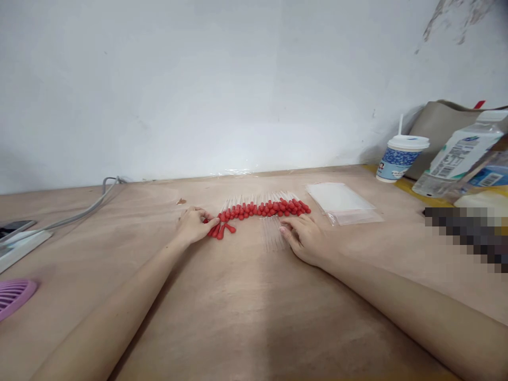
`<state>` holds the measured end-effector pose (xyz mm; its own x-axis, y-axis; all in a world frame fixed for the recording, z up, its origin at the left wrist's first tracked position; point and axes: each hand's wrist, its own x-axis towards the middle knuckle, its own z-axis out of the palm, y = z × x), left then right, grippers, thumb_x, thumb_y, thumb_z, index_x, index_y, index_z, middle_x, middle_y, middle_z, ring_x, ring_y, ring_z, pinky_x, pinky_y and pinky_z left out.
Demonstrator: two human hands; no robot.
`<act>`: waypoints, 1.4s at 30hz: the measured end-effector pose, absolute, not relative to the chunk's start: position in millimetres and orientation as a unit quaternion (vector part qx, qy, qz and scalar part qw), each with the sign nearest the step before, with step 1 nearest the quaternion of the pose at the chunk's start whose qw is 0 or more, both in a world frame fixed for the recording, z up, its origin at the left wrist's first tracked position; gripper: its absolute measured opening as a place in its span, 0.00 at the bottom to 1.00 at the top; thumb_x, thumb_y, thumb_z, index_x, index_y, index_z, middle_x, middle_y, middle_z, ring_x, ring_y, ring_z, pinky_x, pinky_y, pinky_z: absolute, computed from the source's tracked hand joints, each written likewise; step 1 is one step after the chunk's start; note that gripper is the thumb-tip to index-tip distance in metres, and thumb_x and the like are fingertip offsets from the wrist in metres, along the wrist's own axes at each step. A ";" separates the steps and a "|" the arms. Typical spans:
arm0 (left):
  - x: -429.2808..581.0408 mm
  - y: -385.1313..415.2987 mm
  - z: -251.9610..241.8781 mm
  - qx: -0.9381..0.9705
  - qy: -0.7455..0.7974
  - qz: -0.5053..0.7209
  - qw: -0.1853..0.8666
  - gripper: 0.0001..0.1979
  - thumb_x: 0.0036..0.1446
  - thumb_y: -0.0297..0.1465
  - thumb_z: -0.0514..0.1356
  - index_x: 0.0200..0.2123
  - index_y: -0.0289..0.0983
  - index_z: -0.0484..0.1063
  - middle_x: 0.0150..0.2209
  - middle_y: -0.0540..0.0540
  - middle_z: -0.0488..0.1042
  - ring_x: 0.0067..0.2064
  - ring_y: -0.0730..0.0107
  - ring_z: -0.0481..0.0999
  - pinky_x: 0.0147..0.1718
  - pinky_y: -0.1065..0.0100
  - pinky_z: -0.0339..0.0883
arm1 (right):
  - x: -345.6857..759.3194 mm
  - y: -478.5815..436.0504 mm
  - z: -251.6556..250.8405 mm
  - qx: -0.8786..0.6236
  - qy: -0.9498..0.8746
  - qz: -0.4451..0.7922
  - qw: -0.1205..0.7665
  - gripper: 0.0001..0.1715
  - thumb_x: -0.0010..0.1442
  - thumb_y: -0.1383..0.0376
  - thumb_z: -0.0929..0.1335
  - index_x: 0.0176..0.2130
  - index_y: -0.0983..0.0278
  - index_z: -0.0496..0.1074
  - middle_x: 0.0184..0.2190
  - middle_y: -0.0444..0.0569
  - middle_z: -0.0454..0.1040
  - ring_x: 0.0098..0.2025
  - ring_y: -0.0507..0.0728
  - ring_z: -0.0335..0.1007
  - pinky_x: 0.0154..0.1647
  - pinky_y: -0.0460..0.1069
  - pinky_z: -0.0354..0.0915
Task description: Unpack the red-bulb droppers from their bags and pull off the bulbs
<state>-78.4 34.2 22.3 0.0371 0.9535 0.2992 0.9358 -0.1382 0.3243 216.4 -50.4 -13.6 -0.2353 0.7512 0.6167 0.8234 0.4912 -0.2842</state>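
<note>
A long row of droppers with red rubber bulbs (270, 208) lies across the table, their thin clear stems pointing towards the wall. At its left end, my left hand (195, 223) is closed with thumb and fingers around a few red-bulbed droppers (220, 233), which lie fanned out and nearer to me than the row. Just in front of the row is a bunch of thin clear tubes (272, 235), side by side. My right hand (305, 239) rests at their right edge, thumb and forefinger drawn together on a clear tube; the exact grip is hard to see.
Flat clear plastic bags (343, 202) lie right of the row. Further right stand a paper cup with a straw (400, 159), a tilted plastic bottle (456, 153) and a grey bag (432, 127). At left are a grey cable (93, 207), a phone (16, 228) and a pink slatted object (16, 297).
</note>
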 end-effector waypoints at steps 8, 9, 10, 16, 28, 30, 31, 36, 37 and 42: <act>-80.2 44.9 13.5 0.626 0.686 0.351 0.121 0.16 0.41 0.45 0.60 0.23 0.37 0.74 0.42 0.45 0.72 0.39 0.61 0.72 0.38 0.64 0.64 | 216.9 -50.8 -13.2 -0.509 -0.779 -0.045 0.364 0.14 0.61 0.61 0.59 0.42 0.64 0.68 0.34 0.49 0.75 0.38 0.58 0.66 0.43 0.55 0.58; -80.8 45.5 14.4 0.615 0.689 0.361 0.126 0.16 0.42 0.45 0.59 0.23 0.37 0.74 0.42 0.45 0.72 0.38 0.62 0.73 0.36 0.64 0.65 | 216.8 -50.8 -13.0 -0.508 -0.778 -0.047 0.366 0.14 0.61 0.61 0.59 0.41 0.64 0.68 0.33 0.49 0.74 0.37 0.58 0.66 0.43 0.55 0.58; -80.8 45.1 16.3 0.607 0.693 0.369 0.123 0.16 0.43 0.45 0.59 0.24 0.36 0.74 0.43 0.45 0.71 0.38 0.62 0.73 0.36 0.64 0.65 | 216.7 -51.0 -12.7 -0.506 -0.777 -0.049 0.371 0.14 0.61 0.61 0.59 0.41 0.64 0.68 0.33 0.49 0.74 0.37 0.58 0.66 0.43 0.56 0.59; -56.8 16.4 34.5 0.657 0.591 0.467 -0.032 0.11 0.46 0.40 0.59 0.24 0.39 0.73 0.42 0.46 0.70 0.48 0.58 0.66 0.48 0.58 0.59 | 216.1 -55.6 -6.1 -0.479 -0.744 -0.094 0.455 0.19 0.59 0.61 0.61 0.49 0.64 0.63 0.46 0.56 0.66 0.49 0.61 0.63 0.48 0.58 0.62; -6.8 -38.1 8.1 0.864 0.278 0.401 -0.121 0.01 0.49 0.29 0.60 0.29 0.39 0.71 0.40 0.46 0.73 0.45 0.61 0.67 0.43 0.58 0.60 | 222.8 -53.4 -9.4 -0.339 -0.859 -0.126 0.363 0.15 0.58 0.61 0.64 0.45 0.60 0.69 0.49 0.51 0.69 0.56 0.60 0.58 0.55 0.61 0.57; -6.9 -37.8 8.0 0.865 0.275 0.403 -0.113 0.01 0.50 0.30 0.60 0.29 0.39 0.71 0.40 0.46 0.73 0.45 0.61 0.68 0.43 0.58 0.61 | 222.0 -51.3 -10.6 -0.333 -0.860 -0.119 0.368 0.10 0.59 0.63 0.64 0.40 0.60 0.71 0.45 0.50 0.71 0.54 0.59 0.60 0.53 0.60 0.58; -6.8 -37.8 8.0 0.866 0.275 0.404 -0.106 0.02 0.50 0.30 0.60 0.29 0.39 0.71 0.40 0.45 0.73 0.45 0.61 0.68 0.44 0.57 0.62 | 221.6 -50.8 -10.9 -0.331 -0.860 -0.116 0.371 0.09 0.59 0.64 0.63 0.38 0.60 0.72 0.43 0.50 0.72 0.53 0.58 0.61 0.53 0.60 0.59; -2.7 -38.6 7.7 0.884 0.257 0.384 -0.072 0.15 0.52 0.33 0.59 0.45 0.39 0.68 0.48 0.42 0.70 0.51 0.59 0.66 0.50 0.55 0.60 | 217.4 -52.5 -9.7 -0.324 -0.860 -0.099 0.381 0.08 0.59 0.66 0.63 0.35 0.62 0.71 0.40 0.50 0.73 0.49 0.58 0.64 0.50 0.59 0.61; -1.3 -38.3 7.3 0.891 0.246 0.374 -0.072 0.18 0.52 0.34 0.59 0.47 0.39 0.67 0.49 0.41 0.69 0.52 0.59 0.65 0.51 0.55 0.60 | 216.1 -53.4 -9.2 -0.321 -0.860 -0.097 0.385 0.08 0.59 0.66 0.62 0.35 0.62 0.71 0.39 0.50 0.73 0.49 0.58 0.64 0.50 0.59 0.61; 4.8 -34.3 3.6 0.912 0.193 0.346 -0.104 0.09 0.56 0.32 0.57 0.41 0.38 0.71 0.43 0.45 0.74 0.50 0.63 0.70 0.52 0.57 0.61 | 211.2 -56.4 -7.2 -0.308 -0.869 -0.078 0.378 0.08 0.59 0.66 0.62 0.35 0.63 0.71 0.38 0.49 0.74 0.47 0.57 0.65 0.51 0.58 0.61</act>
<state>4.8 -34.3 3.6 0.6855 0.2799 0.6721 0.4244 -0.9037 -0.0565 211.2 -56.4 -7.2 -0.5237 0.4764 0.7063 0.5949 0.7979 -0.0971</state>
